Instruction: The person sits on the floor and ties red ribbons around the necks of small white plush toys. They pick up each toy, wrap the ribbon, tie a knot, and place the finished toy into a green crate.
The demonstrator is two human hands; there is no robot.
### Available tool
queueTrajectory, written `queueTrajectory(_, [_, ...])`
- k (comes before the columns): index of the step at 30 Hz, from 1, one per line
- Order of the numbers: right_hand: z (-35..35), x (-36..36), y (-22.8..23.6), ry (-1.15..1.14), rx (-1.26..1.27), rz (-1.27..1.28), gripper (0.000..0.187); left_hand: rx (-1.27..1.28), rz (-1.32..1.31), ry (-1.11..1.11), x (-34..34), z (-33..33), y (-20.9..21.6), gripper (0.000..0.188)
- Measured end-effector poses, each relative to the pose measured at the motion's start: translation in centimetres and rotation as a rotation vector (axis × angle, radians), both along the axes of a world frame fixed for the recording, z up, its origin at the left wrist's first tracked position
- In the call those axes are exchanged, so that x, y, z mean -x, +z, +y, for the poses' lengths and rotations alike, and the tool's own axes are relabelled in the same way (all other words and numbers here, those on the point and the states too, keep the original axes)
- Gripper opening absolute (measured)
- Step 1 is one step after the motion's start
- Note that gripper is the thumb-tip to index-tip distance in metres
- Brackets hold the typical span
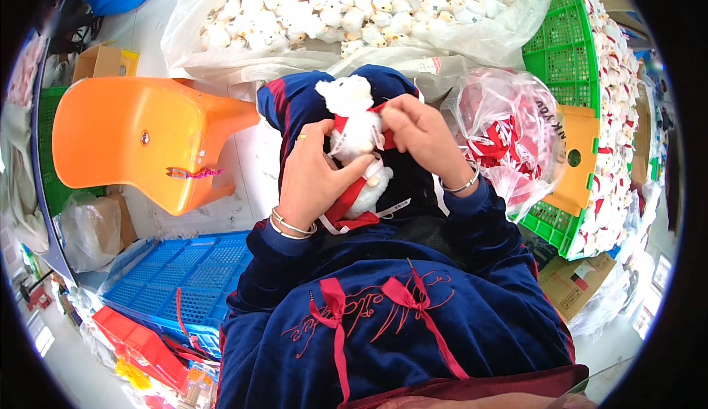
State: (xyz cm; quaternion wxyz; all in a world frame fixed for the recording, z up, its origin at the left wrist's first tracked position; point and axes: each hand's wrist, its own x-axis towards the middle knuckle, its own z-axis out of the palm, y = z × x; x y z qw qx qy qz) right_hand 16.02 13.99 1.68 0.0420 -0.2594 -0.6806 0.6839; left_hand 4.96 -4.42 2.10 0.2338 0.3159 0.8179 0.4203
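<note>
A small white plush toy point(354, 125) stands upright over my lap, with red cloth point(341, 123) around its neck. My left hand point(313, 177) is closed around the toy's side, thumb across its lower part. At the neck, on the toy's right, my right hand point(424, 132) pinches the edge of the red cloth; its fingertips are partly hidden. Below my left thumb rests more white plush point(369, 191) with a red piece of fabric point(345, 201) and a white ribbon; whether it is a second toy I cannot tell.
Ahead lies a big plastic sheet point(509, 36) heaped with white plush toys point(354, 3). At right are a clear bag point(549, 114) of red pieces and a green crate point(564, 40) beside more toys. An orange chair point(110, 129) and blue crate point(177, 272) stand left.
</note>
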Motion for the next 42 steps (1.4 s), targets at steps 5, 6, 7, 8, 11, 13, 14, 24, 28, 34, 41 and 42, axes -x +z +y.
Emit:
queueTrajectory(5, [-0.6, 0.2, 0.1, 0.074, -0.055, 0.107, 0.032, -0.099, -0.140, 0.056, -0.4, 0.8, -0.5, 0.068])
queueTrajectory(6, [-0.5, 0.2, 0.0, 0.078, -0.115, 0.204, 0.036, -0.186, -0.192, 0.098, -0.5, 1.0, -1.0, 0.065])
queueTrajectory(7, [-0.3, 0.3, -0.1, 0.082, -0.175, 0.300, 0.041, -0.224, -0.200, 0.093, -0.6, 1.0, -1.2, 0.064])
queueTrajectory(8, [-0.1, 0.4, -0.1, 0.086, -0.236, 0.397, 0.046, -0.263, -0.207, 0.088, -0.8, 1.0, -1.2, 0.063])
queueTrajectory(11, [-0.3, -0.2, 2.5, 0.012, 0.058, 0.305, 0.066, -0.328, -0.254, 0.045, -0.5, 1.3, -0.9, 0.061])
queueTrajectory(13, [0.0, -0.7, 2.2, 0.071, -0.181, 0.358, 0.075, -0.467, -0.260, 0.051, -0.8, 2.1, -0.5, 0.065])
queueTrajectory(14, [0.2, -0.6, 2.0, 0.066, -0.291, 0.405, 0.068, -0.476, -0.259, 0.049, -0.9, 2.3, 0.0, 0.067])
queueTrajectory(24, [1.3, -1.0, 2.4, 0.079, -0.301, 0.329, 0.067, -0.472, -0.286, -0.065, -0.9, 3.2, 0.5, 0.063])
queueTrajectory(28, [1.7, -1.9, 2.5, 0.130, -0.116, 0.283, 0.069, -0.271, -0.122, -0.296, 1.3, 2.3, 3.1, 0.058])
queueTrajectory(34, [1.3, -2.1, 2.5, 0.260, 0.256, 0.327, 0.069, -0.473, -0.643, -0.238, 1.7, 3.4, 2.8, 0.064])
queueTrajectory(41, [0.4, -0.9, 4.3, 0.258, 0.331, 0.169, 0.085, -0.642, -0.821, -0.129, 1.0, 5.2, 3.0, 0.057])
queueTrajectory(42, [0.1, -0.8, 3.7, 0.261, 0.384, 0.114, 0.095, -0.660, -0.859, -0.119, 1.0, 5.1, 3.4, 0.051])
